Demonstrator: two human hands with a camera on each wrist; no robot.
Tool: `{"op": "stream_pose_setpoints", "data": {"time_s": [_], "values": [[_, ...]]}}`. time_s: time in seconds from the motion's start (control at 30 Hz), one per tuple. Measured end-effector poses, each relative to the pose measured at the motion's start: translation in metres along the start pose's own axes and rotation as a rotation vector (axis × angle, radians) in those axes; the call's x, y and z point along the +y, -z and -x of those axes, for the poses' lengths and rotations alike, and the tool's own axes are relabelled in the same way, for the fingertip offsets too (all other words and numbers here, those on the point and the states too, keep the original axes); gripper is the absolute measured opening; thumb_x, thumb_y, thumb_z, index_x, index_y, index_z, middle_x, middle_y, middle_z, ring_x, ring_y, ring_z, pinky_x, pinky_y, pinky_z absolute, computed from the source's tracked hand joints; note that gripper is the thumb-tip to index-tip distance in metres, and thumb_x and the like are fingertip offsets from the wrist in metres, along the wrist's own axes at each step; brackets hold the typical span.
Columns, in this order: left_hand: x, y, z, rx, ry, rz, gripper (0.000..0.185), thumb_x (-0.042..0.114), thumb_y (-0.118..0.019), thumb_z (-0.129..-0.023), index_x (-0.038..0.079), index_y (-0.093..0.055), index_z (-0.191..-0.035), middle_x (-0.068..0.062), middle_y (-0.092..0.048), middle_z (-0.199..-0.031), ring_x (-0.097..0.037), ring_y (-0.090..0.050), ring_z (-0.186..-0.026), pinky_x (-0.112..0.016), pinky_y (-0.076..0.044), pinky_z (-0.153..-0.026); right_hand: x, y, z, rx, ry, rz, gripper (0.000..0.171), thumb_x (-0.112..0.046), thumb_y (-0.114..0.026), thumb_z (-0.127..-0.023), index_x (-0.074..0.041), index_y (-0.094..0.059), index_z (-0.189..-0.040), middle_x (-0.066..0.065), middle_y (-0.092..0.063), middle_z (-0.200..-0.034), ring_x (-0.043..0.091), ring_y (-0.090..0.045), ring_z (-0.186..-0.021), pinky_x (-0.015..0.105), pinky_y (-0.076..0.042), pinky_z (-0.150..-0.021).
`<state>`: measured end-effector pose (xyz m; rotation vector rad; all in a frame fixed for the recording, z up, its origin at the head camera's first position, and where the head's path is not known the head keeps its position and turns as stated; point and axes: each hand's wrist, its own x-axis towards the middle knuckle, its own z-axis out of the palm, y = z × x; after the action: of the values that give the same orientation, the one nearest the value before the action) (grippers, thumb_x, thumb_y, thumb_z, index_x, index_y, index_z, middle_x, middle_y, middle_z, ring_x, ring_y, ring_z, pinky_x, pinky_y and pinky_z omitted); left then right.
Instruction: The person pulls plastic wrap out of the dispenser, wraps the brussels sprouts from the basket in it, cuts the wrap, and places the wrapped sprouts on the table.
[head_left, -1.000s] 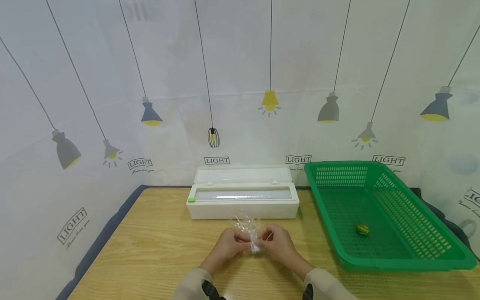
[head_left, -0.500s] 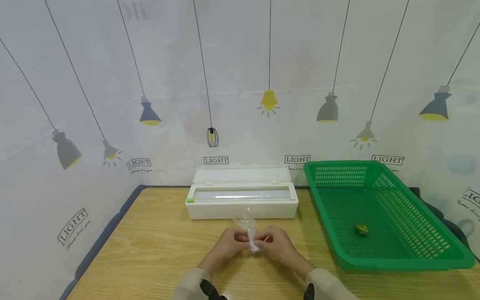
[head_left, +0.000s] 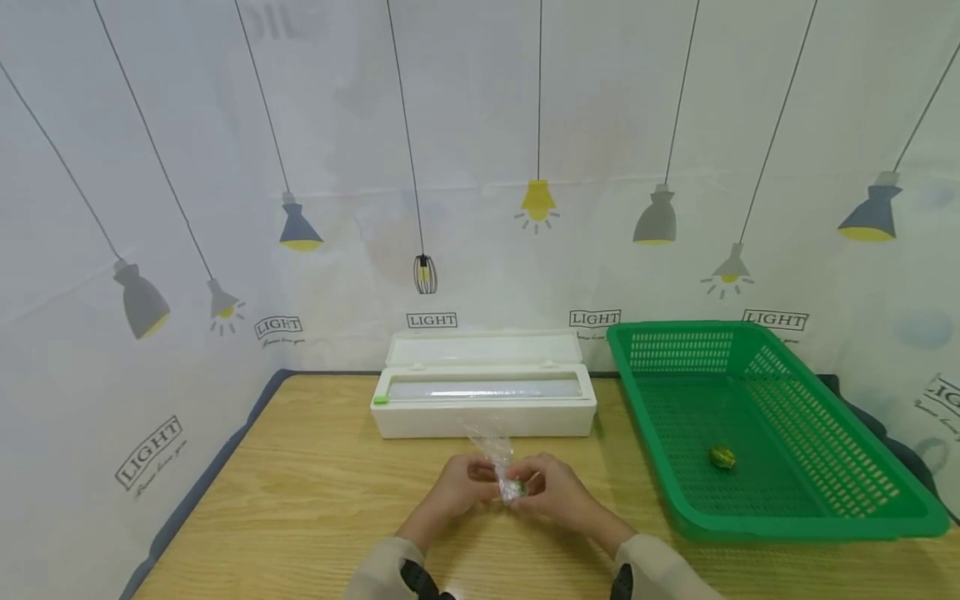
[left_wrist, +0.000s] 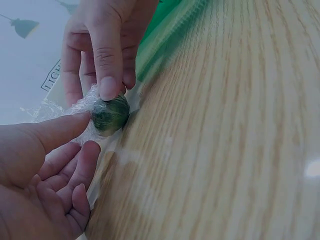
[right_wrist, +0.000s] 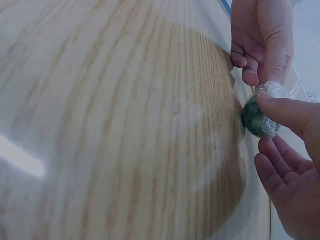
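Observation:
A small round dark-green ball with pale stripes (left_wrist: 114, 116), like a mini gourd, is wrapped in clear cling film (head_left: 489, 440). My right hand (head_left: 558, 493) holds the wrapped ball between thumb and fingers. My left hand (head_left: 452, 487) pinches the gathered film on the ball's left side, its thumb on the film in the left wrist view. The film's loose end fans up and away from the hands. In the right wrist view the ball (right_wrist: 254, 119) is low over the table, partly hidden by the right thumb.
Behind the hands stands a white cling film dispenser (head_left: 483, 421), lid up, its roll showing. At the right is a green plastic basket (head_left: 795, 528) holding a small yellow-green striped ball (head_left: 722, 457). The wooden table (head_left: 315, 467) meets a lamp-printed backdrop (head_left: 480, 250).
The green ball shows more beside my right fingers, which have shifted slightly around it. The film's loose end leans further left. My left hand stays nearly in place.

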<state>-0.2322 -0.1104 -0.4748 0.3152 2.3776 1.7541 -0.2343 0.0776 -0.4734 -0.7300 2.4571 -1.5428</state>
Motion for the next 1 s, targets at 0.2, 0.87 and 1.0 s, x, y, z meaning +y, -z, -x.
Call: {"op": "stream_pose_setpoints", "data": {"time_s": [0.2, 0.87, 1.0], "values": [[-0.0049, -0.0006, -0.0030, 0.000, -0.015, 0.022, 0.037, -0.007, -0.066, -0.077, -0.014, -0.053, -0.110, -0.021, -0.064, -0.089, -0.020, -0.061, -0.073, -0.034, -0.052, -0.061, 0.0008, 0.0005, -0.0012, 0.009, 0.016, 0.014, 0.027, -0.004, -0.076, -0.071, -0.002, -0.067, -0.097, 0.004, -0.057, -0.088, 0.017, -0.056, -0.076, 0.025, -0.048, -0.067], [-0.0032, 0.0015, 0.0000, -0.031, -0.078, -0.045, 0.019, -0.002, -0.065, -0.080, -0.009, -0.063, -0.097, -0.016, -0.065, -0.093, -0.024, -0.061, -0.085, -0.031, -0.050, -0.071, -0.0012, 0.0037, -0.0015, -0.048, 0.034, 0.011, 0.021, -0.007, -0.071, -0.078, 0.004, -0.067, -0.096, 0.008, -0.058, -0.088, 0.014, -0.057, -0.075, 0.023, -0.049, -0.064], [-0.0024, 0.0004, -0.0001, -0.023, -0.058, -0.056, 0.017, -0.003, -0.064, -0.080, -0.012, -0.062, -0.095, -0.019, -0.065, -0.091, -0.027, -0.061, -0.085, -0.033, -0.051, -0.071, -0.0002, 0.0014, -0.0027, 0.030, -0.007, -0.061, 0.031, -0.004, -0.075, -0.074, 0.007, -0.059, -0.098, 0.010, -0.062, -0.084, 0.017, -0.059, -0.071, 0.023, -0.050, -0.061]]}}
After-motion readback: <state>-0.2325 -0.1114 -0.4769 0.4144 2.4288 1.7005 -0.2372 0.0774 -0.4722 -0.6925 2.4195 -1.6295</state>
